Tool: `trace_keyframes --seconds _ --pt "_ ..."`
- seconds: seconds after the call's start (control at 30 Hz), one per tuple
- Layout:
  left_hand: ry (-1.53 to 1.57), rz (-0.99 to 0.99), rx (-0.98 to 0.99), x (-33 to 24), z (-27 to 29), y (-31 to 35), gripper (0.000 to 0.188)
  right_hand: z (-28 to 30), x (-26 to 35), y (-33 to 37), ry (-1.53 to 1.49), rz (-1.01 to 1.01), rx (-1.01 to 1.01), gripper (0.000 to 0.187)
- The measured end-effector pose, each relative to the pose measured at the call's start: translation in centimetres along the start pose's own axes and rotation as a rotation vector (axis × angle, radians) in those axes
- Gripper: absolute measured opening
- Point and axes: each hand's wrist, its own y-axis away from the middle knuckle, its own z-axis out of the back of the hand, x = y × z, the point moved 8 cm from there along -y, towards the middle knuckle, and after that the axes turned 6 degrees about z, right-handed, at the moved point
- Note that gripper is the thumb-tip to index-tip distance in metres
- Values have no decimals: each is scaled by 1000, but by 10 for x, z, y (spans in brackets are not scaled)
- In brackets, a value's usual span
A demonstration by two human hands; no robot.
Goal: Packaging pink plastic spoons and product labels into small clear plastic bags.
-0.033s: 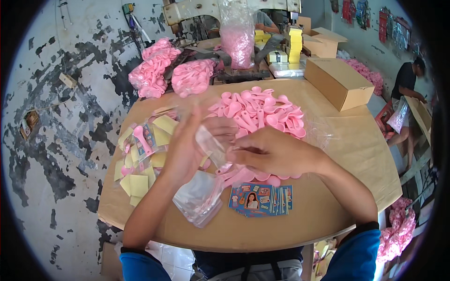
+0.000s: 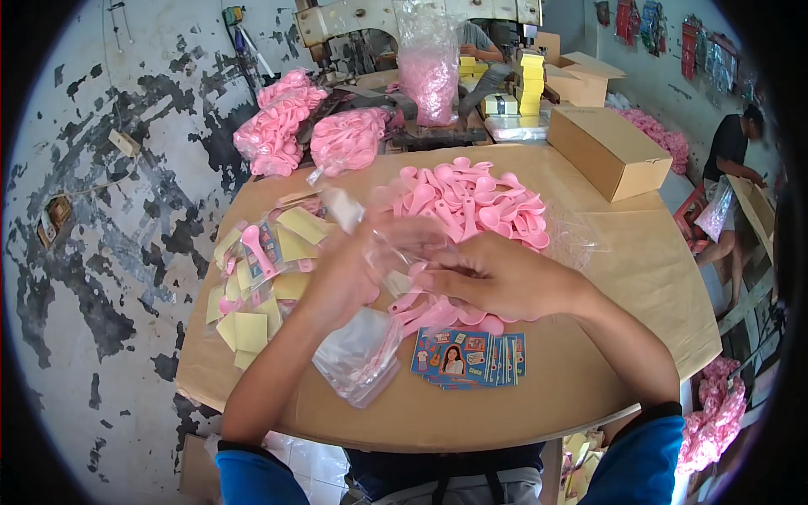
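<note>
A small clear plastic bag (image 2: 402,259) stretches between my hands above the table; motion blur hides whether anything is inside. My left hand (image 2: 358,268), smeared by movement, has its fingers curled round the film. Fingers pinched together, my right hand (image 2: 505,271) grips the bag's other side. Behind and below both hands spreads a heap of pink plastic spoons (image 2: 467,198). Under my left wrist lies a stack of flat clear bags (image 2: 358,353). Blue printed cards (image 2: 467,360) sit fanned out in front of my right hand.
To the left is a pile of packed bags (image 2: 248,328) with yellow cards and pink spoons. Filled bags of spoons (image 2: 347,139) stand at the table's far edge. A cardboard box (image 2: 610,151) occupies the far right corner. Another person (image 2: 728,151) works at the right.
My left hand has turned and shifted slightly toward my right hand, and the clear film has moved with it. My right hand has moved slightly to the right.
</note>
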Motion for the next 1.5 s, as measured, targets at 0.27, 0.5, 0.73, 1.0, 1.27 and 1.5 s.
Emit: trace_keyframes --seconds 0.27,0.5,0.73,1.0,1.27,1.5 --pt "289 87 -107 21 -8 11 28 -43 -40 71 571 39 -10 47" --pt "340 1 -278 37 4 16 31 -51 -59 65 342 -75 -30 53" --pt "351 72 -288 34 -2 18 36 -41 -46 51 462 -17 -193 54" --pt "326 21 -207 31 -9 21 40 -49 -65 41 329 16 -198 43" --pt "331 138 -236 44 -7 26 32 -42 -57 41 250 51 -276 30" --pt "334 96 -250 41 -4 25 29 -6 -80 52 22 -3 -455 15"
